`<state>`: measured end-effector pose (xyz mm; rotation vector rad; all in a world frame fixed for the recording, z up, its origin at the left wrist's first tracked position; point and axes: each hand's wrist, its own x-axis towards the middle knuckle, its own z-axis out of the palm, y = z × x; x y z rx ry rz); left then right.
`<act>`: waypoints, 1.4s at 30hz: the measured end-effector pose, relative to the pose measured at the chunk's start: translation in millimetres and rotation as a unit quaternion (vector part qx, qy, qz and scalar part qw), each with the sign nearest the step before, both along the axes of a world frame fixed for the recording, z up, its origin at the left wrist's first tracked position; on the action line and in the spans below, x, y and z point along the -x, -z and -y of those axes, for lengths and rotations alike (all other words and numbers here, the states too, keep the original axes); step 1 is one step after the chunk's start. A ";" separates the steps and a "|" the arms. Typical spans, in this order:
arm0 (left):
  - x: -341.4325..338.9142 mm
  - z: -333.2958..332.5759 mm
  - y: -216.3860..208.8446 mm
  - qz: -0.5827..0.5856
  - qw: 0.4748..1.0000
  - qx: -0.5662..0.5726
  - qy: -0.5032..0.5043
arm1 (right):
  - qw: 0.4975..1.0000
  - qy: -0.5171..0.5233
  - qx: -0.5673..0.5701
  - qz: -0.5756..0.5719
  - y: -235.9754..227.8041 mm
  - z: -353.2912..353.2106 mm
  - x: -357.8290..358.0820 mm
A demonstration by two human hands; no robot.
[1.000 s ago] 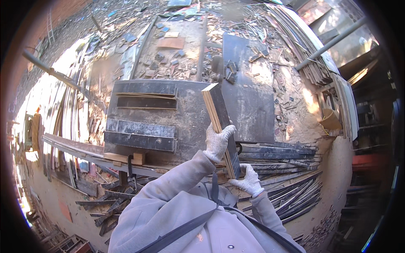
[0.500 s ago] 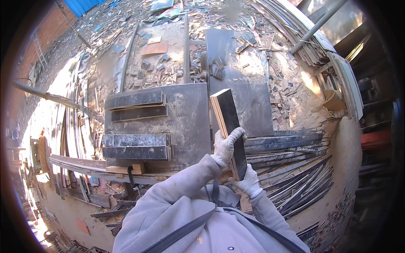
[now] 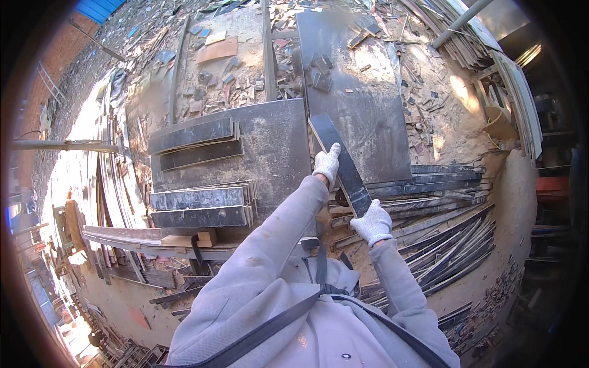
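Observation:
A black-faced plywood strip [image 3: 345, 161] slants across the gap between two dark boards, its far end toward the right-hand one. My left hand [image 3: 327, 164], in a white knit glove, grips its left edge near the middle with the thumb on the black face. At the near end, my right hand [image 3: 373, 223], gloved alike, is closed around the strip's corner. Left of my hands, stacks of similar black plywood strips [image 3: 199, 197] lie on a dark tabletop board [image 3: 276, 141]. A second pair of strips [image 3: 196, 136] rests farther back on that same board.
A dark panel [image 3: 374, 135] extends ahead on the right, with offcuts [image 3: 320, 72] on it. Long thin strips [image 3: 442, 264] are heaped at my right. A wooden block [image 3: 187, 238] sits on the table's near edge. A metal pole [image 3: 67, 145] juts in from the left.
The plywood strip has tipped from on edge to show its black face more fully. Both hands have moved away from my body, and my right hand has shifted rightward and up.

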<state>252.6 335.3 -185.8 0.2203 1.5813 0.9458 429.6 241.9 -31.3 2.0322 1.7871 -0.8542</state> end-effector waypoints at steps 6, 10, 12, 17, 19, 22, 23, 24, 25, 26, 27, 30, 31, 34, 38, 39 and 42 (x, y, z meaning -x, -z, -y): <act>1.3 -35.2 36.7 -0.018 0.998 0.054 0.010 | 0.999 -0.011 0.031 0.037 3.0 -32.0 16.4; 2.3 -45.5 28.2 -0.018 0.999 0.030 0.032 | 0.999 -0.019 0.028 0.041 3.8 -41.0 17.2; 5.7 -45.6 23.2 -0.083 0.993 0.032 0.083 | 0.998 -0.021 0.040 0.044 0.9 -44.1 20.1; 8.3 -50.7 -4.8 -0.052 0.994 0.043 0.082 | 0.998 -0.011 0.044 0.047 1.9 -47.8 22.0; 13.7 -52.0 -8.4 -0.083 0.990 0.048 0.103 | 0.997 -0.015 0.058 0.047 0.9 -51.4 25.2; 15.0 -55.2 -18.6 -0.107 0.985 0.043 0.127 | 0.997 -0.016 0.062 0.051 -1.2 -55.2 28.4; 14.1 -56.0 -22.7 -0.111 0.984 0.039 0.135 | 0.997 -0.016 0.061 0.053 -1.8 -55.8 28.6; 13.8 -57.3 -20.6 -0.124 0.981 0.040 0.146 | 0.997 -0.015 0.059 0.054 -4.7 -56.3 28.9; 14.9 -58.2 -12.1 -0.138 0.978 0.042 0.154 | 0.997 -0.017 0.059 0.055 -5.7 -56.8 29.9; 15.9 -59.9 -3.7 -0.151 0.974 0.045 0.163 | 0.997 -0.018 0.059 0.056 -6.2 -57.1 30.5; 16.5 -61.6 1.4 -0.153 0.973 0.041 0.170 | 0.997 -0.017 0.055 0.053 -3.5 -57.1 29.5; 18.8 -66.6 12.8 -0.162 0.969 0.034 0.183 | 0.998 -0.015 0.050 0.045 3.0 -58.7 28.6; 17.8 -67.8 13.9 -0.165 0.969 0.034 0.183 | 0.998 -0.014 0.051 0.042 1.8 -59.4 28.9; 25.8 -74.5 18.4 -0.222 0.951 0.019 0.215 | 0.998 -0.012 0.047 0.026 -1.2 -62.0 35.6; 37.7 -81.3 2.2 -0.174 0.971 0.020 0.164 | 0.999 0.004 0.034 -0.022 3.5 -62.0 37.0; 31.6 -74.2 -14.0 -0.168 0.972 0.014 0.166 | 0.998 0.016 0.029 -0.046 1.8 -57.3 29.2; 18.0 -28.9 -48.1 0.147 0.982 -0.111 -0.034 | 0.957 -0.002 0.056 -0.285 10.0 -37.4 -10.0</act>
